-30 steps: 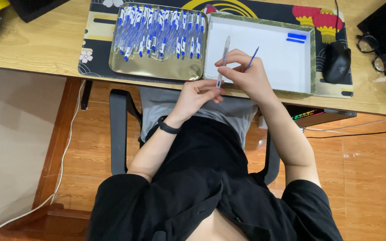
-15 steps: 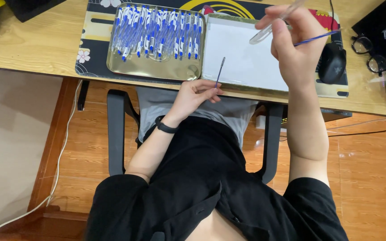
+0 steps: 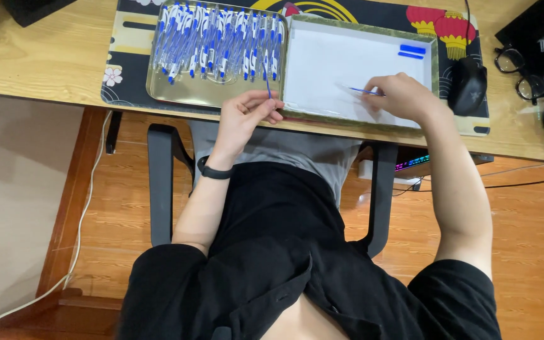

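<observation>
Beyond my left grip (image 3: pixel 247 113) a shiny metal tray (image 3: pixel 177 94) of blue-and-white pens (image 3: pixel 218 41) sits; right of it lies a white-lined tray (image 3: pixel 347 63), then a black mouse (image 3: pixel 468 85) on the wooden worktop (image 3: pixel 45 56). My left grip pinches a thin blue refill (image 3: pixel 268 82) upright. My right grip (image 3: pixel 401 97) holds a clear pen barrel (image 3: pixel 363 91) over the white tray.

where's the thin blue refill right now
In the head view, the thin blue refill is pinched upright in the left hand, at the seam between the pen tray and white tray.
</observation>
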